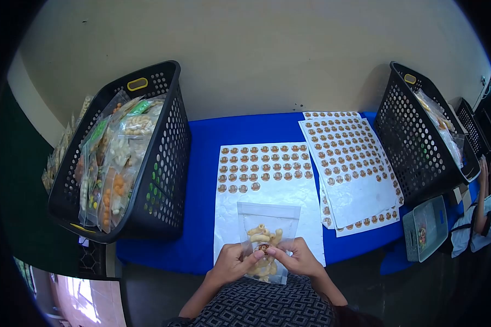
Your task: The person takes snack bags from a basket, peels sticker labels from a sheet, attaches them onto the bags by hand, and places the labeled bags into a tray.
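Observation:
Between both hands, over the table's front edge, is a clear plastic pouch (273, 218) of pale curled snacks. My left hand (235, 262) grips its left side, thumb pressed on the front. On the right side my right hand (297, 256) holds it the same way. A small round brown sticker (263, 248) sits on the pouch front, with both thumbs at its edges. Under and behind the pouch lies a white sticker sheet (267, 201) with rows of the same round labels in its upper part; its lower part is bare.
More sticker sheets (360, 191) are piled to the right on the blue tablecloth (202, 180). A black basket (169, 158) full of snack pouches stands at left, another black basket (403, 136) at right. Beyond it are a grey-green bin (412, 234) and a person (477, 220).

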